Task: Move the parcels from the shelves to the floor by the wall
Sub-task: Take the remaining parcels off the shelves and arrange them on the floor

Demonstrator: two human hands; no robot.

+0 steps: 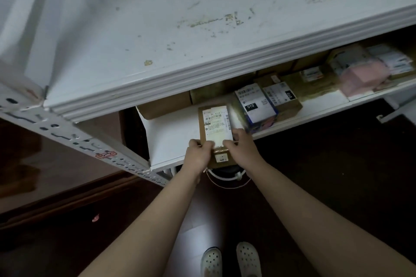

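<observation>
White lower shelf [171, 132], both hands [219, 149] gripping brown parcel [216, 128]

A parcel storeroom; white metal shelving [202, 67] holds labelled cardboard parcels [270, 101] above dark floor [326, 164].

A black patch reads "010" on the label of the blue-edged parcel [254, 108], and again (turned sideways) on the brown box [284, 99] beside it; print on the held parcel [216, 123] is too small.
</observation>
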